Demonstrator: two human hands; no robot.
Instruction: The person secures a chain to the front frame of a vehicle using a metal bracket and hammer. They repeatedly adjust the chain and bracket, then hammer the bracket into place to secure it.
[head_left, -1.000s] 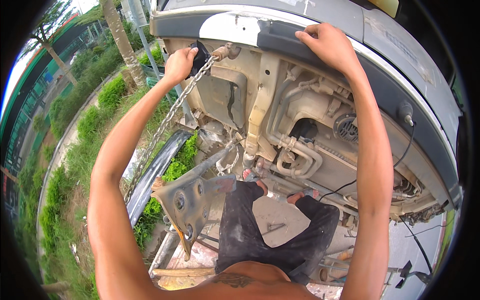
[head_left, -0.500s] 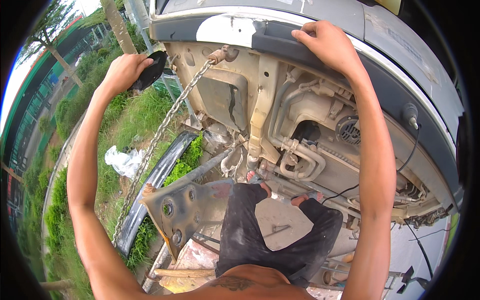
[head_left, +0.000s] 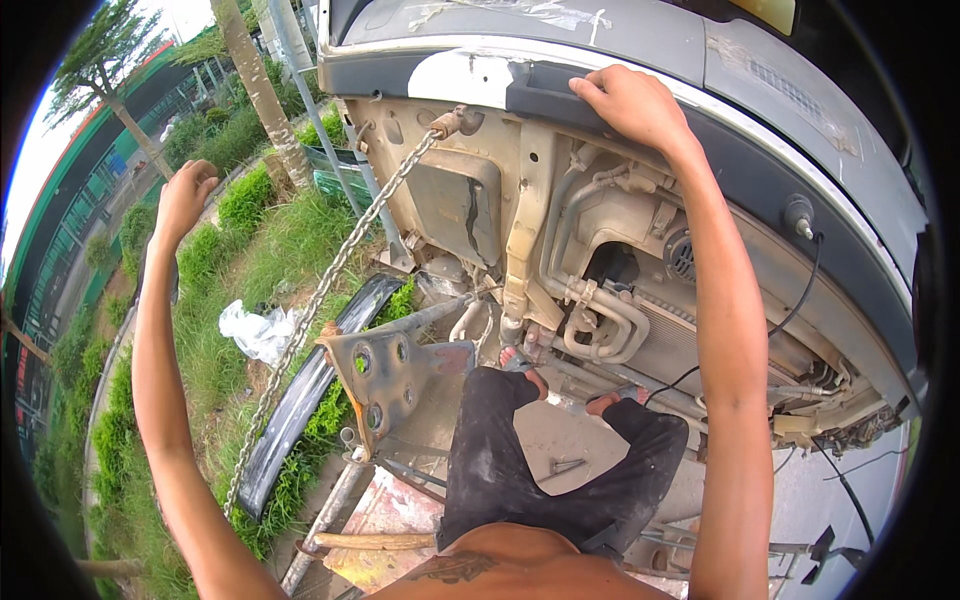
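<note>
My left hand (head_left: pixel 186 200) is raised at the left over the grass, thumb and bent fingers slightly apart with nothing between them. A dark piece (head_left: pixel 175 282) shows beside my left forearm, mostly hidden by it. At the vehicle's front, my right hand (head_left: pixel 640 112) is closed at the upper edge of a black trim strip (head_left: pixel 550 92); its fingertips are partly hidden. Left of that strip lies a white patch (head_left: pixel 460 78) on the dark band. From a hook point under it, a taut chain (head_left: pixel 340 262) runs down to the lower left.
A steel bracket with round holes (head_left: pixel 385 380) stands left of my legs. Behind it a long dark bumper piece (head_left: pixel 290 425) lies in the grass near a white plastic bag (head_left: pixel 262 332). A black cable (head_left: pixel 800 300) hangs from a round sensor-like fitting (head_left: pixel 798 212). A wooden handle (head_left: pixel 375 541) lies low.
My left hand has let go of the black piece and moved left, away from the vehicle. My right hand has shifted slightly left and down, still at the trim.
</note>
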